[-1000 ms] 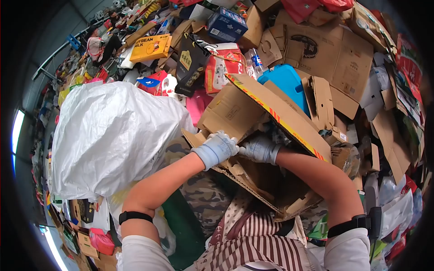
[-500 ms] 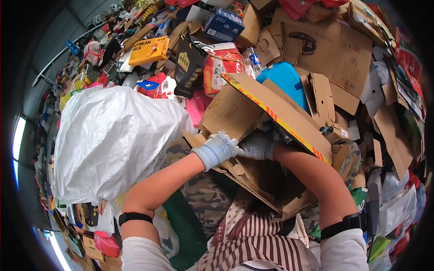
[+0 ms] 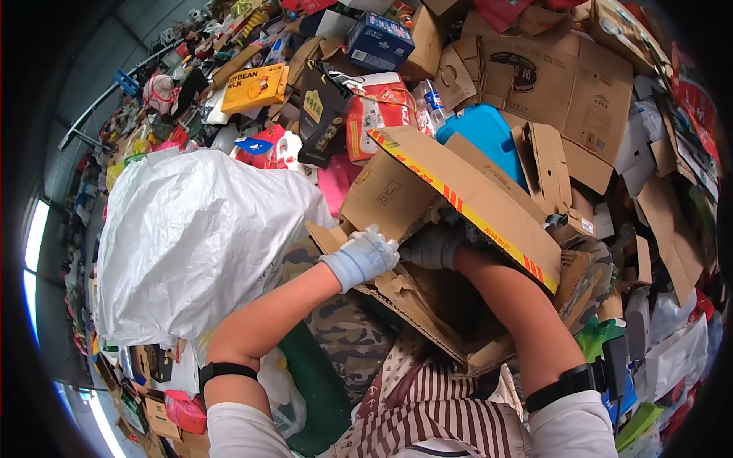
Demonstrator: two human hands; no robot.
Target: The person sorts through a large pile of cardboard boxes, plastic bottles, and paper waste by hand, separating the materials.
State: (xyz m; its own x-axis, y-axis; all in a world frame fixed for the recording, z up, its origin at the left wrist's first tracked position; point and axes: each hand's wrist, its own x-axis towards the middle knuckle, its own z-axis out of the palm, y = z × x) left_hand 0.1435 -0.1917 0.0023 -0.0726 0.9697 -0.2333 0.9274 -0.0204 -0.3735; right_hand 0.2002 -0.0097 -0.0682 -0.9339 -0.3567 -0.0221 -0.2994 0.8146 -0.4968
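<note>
A large open cardboard box with a red and yellow edge strip lies tilted across my lap. My left hand, in a pale glove, has its fingers closed on the box's near left edge. Inside the box's opening is my right hand, also gloved and partly shaded by the raised flap; its fingertips are hidden. Left of the box bulges a big white sack.
Behind the box are a blue plastic case, a red printed bag, a black bag and a yellow soybean milk box. Flattened cardboard and mixed waste pile up around me.
My right hand has gone slightly deeper into the box, under the flap. The box's raised flap has shifted a little down and left. My left hand keeps its place on the edge.
</note>
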